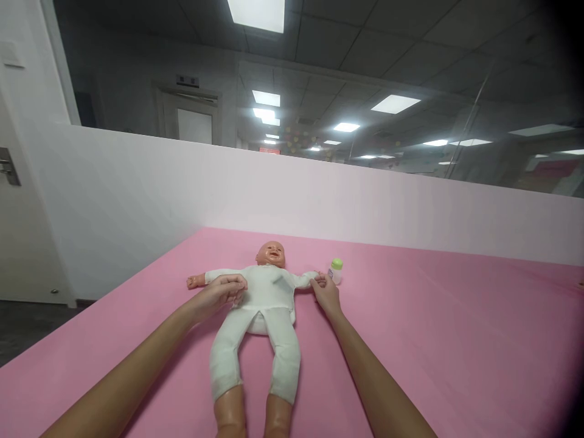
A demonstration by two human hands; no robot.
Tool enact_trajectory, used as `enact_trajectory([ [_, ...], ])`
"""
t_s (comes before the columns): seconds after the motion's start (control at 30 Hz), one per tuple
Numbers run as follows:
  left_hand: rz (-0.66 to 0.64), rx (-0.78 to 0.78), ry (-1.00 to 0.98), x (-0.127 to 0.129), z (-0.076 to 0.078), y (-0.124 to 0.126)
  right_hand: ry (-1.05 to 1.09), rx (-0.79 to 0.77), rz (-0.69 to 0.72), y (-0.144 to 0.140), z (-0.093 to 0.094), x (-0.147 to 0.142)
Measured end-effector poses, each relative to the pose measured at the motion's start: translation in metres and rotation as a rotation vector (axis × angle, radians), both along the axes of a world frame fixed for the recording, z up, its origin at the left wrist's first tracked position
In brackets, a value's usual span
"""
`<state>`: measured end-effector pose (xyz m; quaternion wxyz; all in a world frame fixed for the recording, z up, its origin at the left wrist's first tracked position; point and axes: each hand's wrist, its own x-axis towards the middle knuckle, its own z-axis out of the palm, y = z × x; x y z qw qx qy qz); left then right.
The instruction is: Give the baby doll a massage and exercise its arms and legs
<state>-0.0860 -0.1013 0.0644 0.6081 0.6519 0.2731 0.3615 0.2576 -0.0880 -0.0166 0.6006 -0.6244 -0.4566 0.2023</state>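
Note:
A baby doll point(269, 289) in white cloth lies on its back on the pink surface, head away from me and legs toward me. My left hand point(228, 289) is beside its chest with fingers curled in against the white cloth; what the fingertips hold, if anything, is hidden. At the doll's other side, my right hand point(326, 293) is closed on the end of the doll's outstretched arm point(305, 280), near the cuff. Just beyond that hand stands a small bottle point(336, 272) with a lime-green cap. The doll's other arm point(223, 274) is stretched out to the left.
The pink tabletop point(433, 328) extends far to the right. A low white partition point(319, 194) runs along its back and left, with glass above. A door with a metal handle point(9, 167) is at the far left, above a dark floor point(31, 328).

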Motion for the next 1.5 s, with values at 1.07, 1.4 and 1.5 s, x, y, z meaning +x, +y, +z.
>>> enact_trajectory([
  [1.07,0.641,0.022,-0.051,-0.009,-0.007,0.020,-0.077,0.063,-0.052,0.003,0.000,0.003],
  [1.4,0.642,0.076,-0.040,-0.007,-0.005,0.018,-0.078,0.116,-0.005,0.001,0.002,-0.001],
  [1.5,0.662,0.042,-0.024,-0.007,-0.006,0.020,-0.090,0.125,0.016,0.000,0.002,-0.002],
])
